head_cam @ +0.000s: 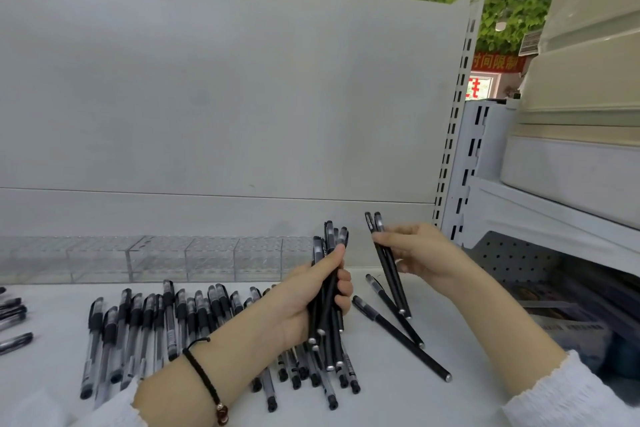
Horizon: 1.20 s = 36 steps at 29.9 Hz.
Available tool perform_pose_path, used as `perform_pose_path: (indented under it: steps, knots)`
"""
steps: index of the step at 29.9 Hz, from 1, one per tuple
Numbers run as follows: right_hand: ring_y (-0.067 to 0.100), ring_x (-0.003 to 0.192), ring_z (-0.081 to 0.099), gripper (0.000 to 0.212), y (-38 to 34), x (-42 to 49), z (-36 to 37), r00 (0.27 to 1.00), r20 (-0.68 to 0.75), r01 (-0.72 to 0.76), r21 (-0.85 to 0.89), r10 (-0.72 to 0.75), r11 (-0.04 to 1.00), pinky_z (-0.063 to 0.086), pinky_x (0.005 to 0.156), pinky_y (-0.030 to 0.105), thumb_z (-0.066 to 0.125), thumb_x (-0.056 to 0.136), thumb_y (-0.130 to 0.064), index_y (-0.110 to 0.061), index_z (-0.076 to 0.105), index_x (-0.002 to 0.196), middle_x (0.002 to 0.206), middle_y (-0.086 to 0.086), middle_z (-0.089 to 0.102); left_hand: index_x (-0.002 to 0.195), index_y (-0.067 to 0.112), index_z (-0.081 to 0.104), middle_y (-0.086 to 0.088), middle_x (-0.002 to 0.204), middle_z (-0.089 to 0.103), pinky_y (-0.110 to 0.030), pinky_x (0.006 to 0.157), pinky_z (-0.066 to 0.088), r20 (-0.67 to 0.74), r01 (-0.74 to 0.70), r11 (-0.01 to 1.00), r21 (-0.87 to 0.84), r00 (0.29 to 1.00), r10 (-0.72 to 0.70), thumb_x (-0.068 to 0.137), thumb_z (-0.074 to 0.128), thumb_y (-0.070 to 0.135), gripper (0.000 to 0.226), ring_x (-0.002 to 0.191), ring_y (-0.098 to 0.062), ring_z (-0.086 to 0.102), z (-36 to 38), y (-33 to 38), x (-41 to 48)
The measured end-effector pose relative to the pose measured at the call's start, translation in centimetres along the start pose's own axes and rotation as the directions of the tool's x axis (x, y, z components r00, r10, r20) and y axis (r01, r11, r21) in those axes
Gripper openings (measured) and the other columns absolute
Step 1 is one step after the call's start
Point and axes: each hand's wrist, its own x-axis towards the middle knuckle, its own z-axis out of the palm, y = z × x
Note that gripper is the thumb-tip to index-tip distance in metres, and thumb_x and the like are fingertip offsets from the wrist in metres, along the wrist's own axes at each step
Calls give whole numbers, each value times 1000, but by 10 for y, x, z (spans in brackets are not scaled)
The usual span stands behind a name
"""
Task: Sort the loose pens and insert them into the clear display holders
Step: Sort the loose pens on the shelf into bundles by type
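Left grip closed round a bundle of black pens; right grip pinching two black pens. Loose pens lie on the shelf, before the clear display holders, whose contents cannot be discerned.

White shelf, flat top. Clear display holders in row along back edge, left to centre, touching each other. Clear-barrelled pens with black caps lying side by side in loose row across middle, some overlapping. Two black pens lying diagonal right of row, near each other. Few more pens at far left edge, partly cut off.
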Motion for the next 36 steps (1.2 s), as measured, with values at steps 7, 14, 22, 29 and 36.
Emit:
perform_pose_path:
  steps: [7, 14, 22, 29, 36]
  knots:
    - [14, 60, 55, 6, -3, -12, 28, 984, 178, -35, 338, -27, 941, 37, 62, 27, 71, 74, -15, -10, 73, 71, 70, 5, 68, 75, -2, 76, -20, 97, 73, -39, 67, 61, -6, 75, 997, 3, 997, -75, 93, 60, 27, 38, 87, -30, 74, -1, -3, 2]
    - [8, 56, 54, 17, 3, -9, 33, 996, 67, 62, 46, -65, 997, 32, 39, 17, 70, 85, -13, -2, 67, 97, 73, 5, 64, 100, -10, 71, -23, 102, 71, -39, 68, 62, -3, 96, 995, -1, 995, -96, 94, 59, 27, 40, 84, -29, 74, 0, -5, 2]
    - [7, 56, 44, 16, 4, -8, 33, 996, 90, 25, -8, -24, 1000, 30, 55, 26, 74, 83, -19, -10, 67, 93, 70, -1, 54, 120, -9, 60, -14, 81, 71, -29, 58, 59, -3, 37, 997, 64, 999, -36, 93, 60, 27, 44, 64, -20, 69, 3, -5, -1]
    - [7, 51, 45, 24, 5, -9, 32, 987, 157, 61, -92, -46, 994, 31, 43, 19, 70, 85, -35, -12, 65, 90, 60, -6, 57, 75, 4, 68, -8, 70, 60, -25, 57, 55, 108, 55, 993, 108, 992, -66, 76, 74, 18, 16, 57, -16, 59, 1, -1, -2]
    - [-4, 53, 53, 29, 15, -1, 16, 972, 74, 205, -724, -221, 659, 40, 50, 10, 74, 76, -50, -21, 66, 76, 67, -8, 65, 69, 2, 61, -5, 66, 53, -23, 47, 51, -10, -3, 996, -89, 1000, 2, 69, 73, 12, 16, 48, -12, 52, -4, 3, 5]
